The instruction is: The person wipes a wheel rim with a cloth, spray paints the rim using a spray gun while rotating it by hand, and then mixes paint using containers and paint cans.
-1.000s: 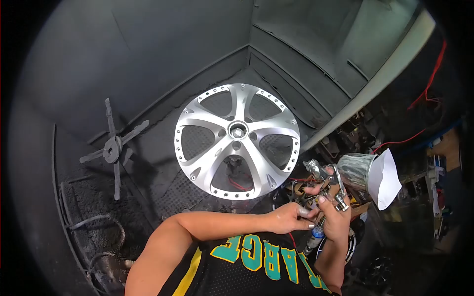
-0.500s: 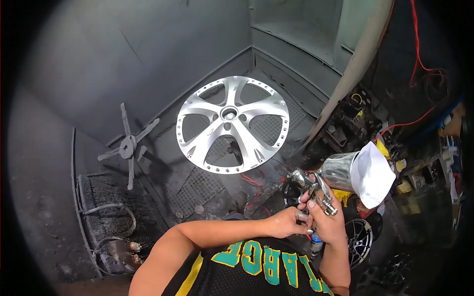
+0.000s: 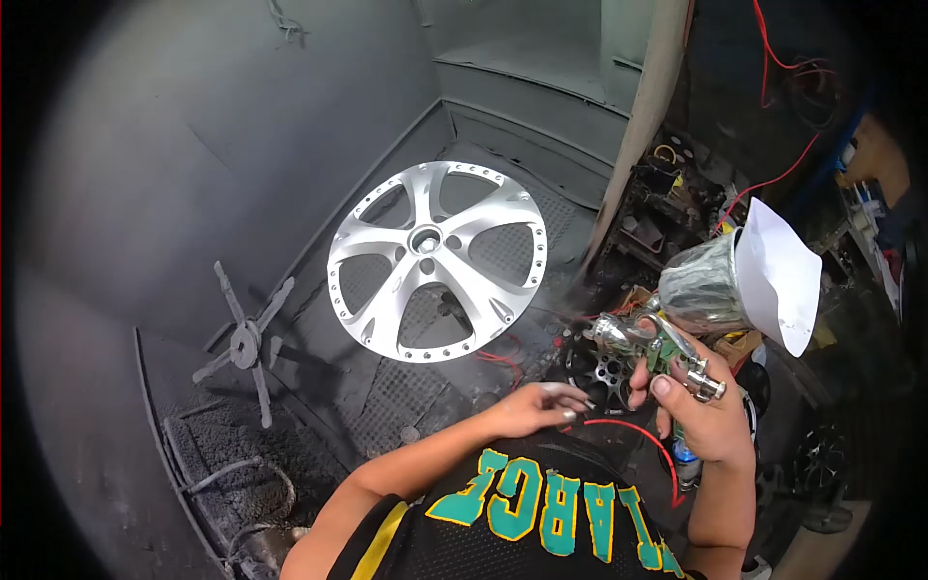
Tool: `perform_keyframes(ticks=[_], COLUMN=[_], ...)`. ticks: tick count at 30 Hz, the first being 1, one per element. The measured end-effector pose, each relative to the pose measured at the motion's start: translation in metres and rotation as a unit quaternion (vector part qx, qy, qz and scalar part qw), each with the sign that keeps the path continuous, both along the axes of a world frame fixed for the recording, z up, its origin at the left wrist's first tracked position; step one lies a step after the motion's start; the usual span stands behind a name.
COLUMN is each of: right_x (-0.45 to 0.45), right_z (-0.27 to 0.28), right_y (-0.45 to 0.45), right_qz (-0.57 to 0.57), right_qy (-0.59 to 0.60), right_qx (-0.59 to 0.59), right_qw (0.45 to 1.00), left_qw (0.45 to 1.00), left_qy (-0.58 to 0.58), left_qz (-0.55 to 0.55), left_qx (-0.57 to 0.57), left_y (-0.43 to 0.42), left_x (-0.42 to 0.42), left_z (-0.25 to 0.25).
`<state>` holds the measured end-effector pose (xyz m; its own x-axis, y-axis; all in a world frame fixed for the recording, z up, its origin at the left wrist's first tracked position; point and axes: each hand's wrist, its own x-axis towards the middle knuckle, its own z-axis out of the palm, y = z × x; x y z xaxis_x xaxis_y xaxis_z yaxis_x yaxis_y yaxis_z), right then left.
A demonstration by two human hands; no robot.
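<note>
My right hand (image 3: pixel 704 411) is wrapped round the handle of a metal spray gun (image 3: pixel 667 358). A silvery cup (image 3: pixel 704 282) sits on the gun, with a white paper-like sheet (image 3: pixel 781 275) over its end. My left hand (image 3: pixel 536 410) is apart from the gun, in front of my shirt, its fingers loosely stretched out with nothing visible in them. Beyond my hands stands a silver five-spoke wheel face (image 3: pixel 387 309), which neither hand touches. A red hose (image 3: pixel 643 432) curves between my left hand and the gun's lower end.
A grey cross-shaped stand (image 3: pixel 246 344) is on the left, near a rough dark panel (image 3: pixel 227 440). Grey walls (image 3: pixel 319 87) enclose the wheel. Cluttered shelves (image 3: pixel 667 193), red cables and dark wheels (image 3: pixel 822 459) fill the right side.
My left hand has let go of the gun's lower part and moved left. The gun in my right hand has shifted right, and the camera view has turned.
</note>
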<state>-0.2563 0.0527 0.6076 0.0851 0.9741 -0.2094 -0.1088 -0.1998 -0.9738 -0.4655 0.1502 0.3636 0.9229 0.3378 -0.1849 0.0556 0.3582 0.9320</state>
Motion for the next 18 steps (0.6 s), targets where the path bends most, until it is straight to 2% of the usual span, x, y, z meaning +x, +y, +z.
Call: perform_keyframes(ticks=[2, 4, 5, 7, 12, 18], right_x=[-0.001, -0.001, -0.004, -0.010, -0.024, -0.028], right_z=[-0.007, -0.010, -0.009, -0.007, 0.003, 0.001], right_y=[0.002, 0.004, 0.005, 0.005, 0.016, 0.030], right_qz=[-0.022, -0.043, -0.045, -0.069, -0.026, -0.073], right_qy=[-0.024, -0.069, -0.071, -0.052, 0.026, -0.064], right_qx=[0.005, 0.015, 0.013, 0.002, -0.005, 0.018], right_qw=[0.999, 0.997, 0.996, 0.996, 0.999, 0.995], left_qw=[0.989, 0.947, 0.948, 0.898, 0.850, 0.858], left_qy=[0.067, 0.103, 0.102, -0.011, -0.046, -0.065], left_qz=[0.101, 0.227, 0.225, 0.351, 0.396, 0.382], left_qx=[-0.083, -0.201, -0.203, -0.266, -0.345, -0.338], left_y=[0.010, 0.017, 0.018, 0.023, 0.036, 0.041], left_x=[-0.025, -0.044, -0.052, -0.063, -0.071, -0.079], left_z=[-0.014, -0.014, -0.020, -0.035, -0.036, -0.032])
